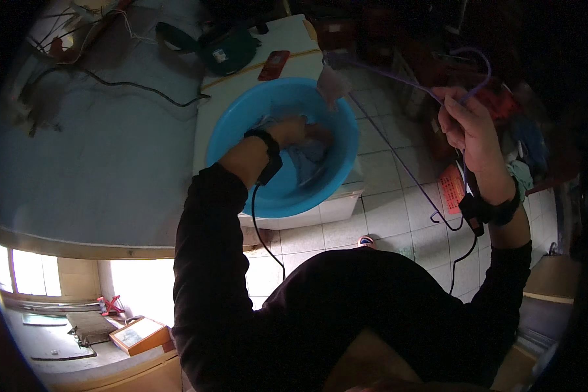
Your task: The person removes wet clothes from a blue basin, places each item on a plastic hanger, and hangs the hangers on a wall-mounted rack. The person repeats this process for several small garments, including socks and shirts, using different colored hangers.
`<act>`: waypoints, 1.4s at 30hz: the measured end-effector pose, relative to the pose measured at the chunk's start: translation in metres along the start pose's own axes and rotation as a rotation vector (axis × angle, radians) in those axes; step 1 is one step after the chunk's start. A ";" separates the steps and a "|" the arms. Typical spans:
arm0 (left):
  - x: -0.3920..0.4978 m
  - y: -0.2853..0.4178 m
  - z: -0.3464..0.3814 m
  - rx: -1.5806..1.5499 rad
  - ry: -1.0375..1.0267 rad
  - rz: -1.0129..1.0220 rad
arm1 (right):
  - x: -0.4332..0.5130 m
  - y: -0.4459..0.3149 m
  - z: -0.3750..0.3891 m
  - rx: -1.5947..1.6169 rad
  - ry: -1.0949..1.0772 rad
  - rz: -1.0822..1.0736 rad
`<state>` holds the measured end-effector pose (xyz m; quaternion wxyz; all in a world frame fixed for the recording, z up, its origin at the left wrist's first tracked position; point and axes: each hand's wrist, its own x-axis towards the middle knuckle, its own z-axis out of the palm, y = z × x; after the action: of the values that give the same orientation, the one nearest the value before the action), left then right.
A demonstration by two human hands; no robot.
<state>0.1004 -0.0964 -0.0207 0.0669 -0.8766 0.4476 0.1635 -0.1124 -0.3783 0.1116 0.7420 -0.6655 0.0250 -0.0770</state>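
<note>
My left hand [299, 132] reaches down into a blue plastic basin [225, 132], among wet-looking grey-blue cloth [306, 164]; its fingers are partly hidden. To the right, my right hand [463, 117] is raised with its fingers closed on a purple clothes hanger [389, 144], near the hook. A small pale pinkish cloth [333, 85] hangs at the hanger's far end, over the basin's rim. Each wrist wears a black band with a cable.
The basin stands on a white box [340, 203] with a red packet [273, 65] and a dark green cap [228, 51] behind. An orange-red plastic basket [452, 188] is on the right. A tiled floor [301, 237] lies below, and a grey wall [93, 161] rises at left.
</note>
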 end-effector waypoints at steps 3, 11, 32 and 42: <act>-0.020 0.003 -0.004 -0.364 0.009 0.254 | -0.001 0.003 -0.005 0.018 0.012 0.000; -0.135 -0.010 0.001 -0.033 -0.381 0.128 | 0.000 0.000 0.000 -0.001 -0.075 -0.044; -0.025 -0.085 -0.035 -0.045 0.247 -0.397 | -0.004 -0.001 0.001 -0.054 0.001 -0.022; -0.117 -0.016 -0.025 -0.195 0.290 -0.364 | -0.008 -0.012 0.015 -0.043 -0.100 -0.102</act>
<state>0.0549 -0.0039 0.0426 -0.0546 -0.9593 0.2696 0.0636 -0.1187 -0.3632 0.1244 0.7230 -0.6846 -0.0444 -0.0811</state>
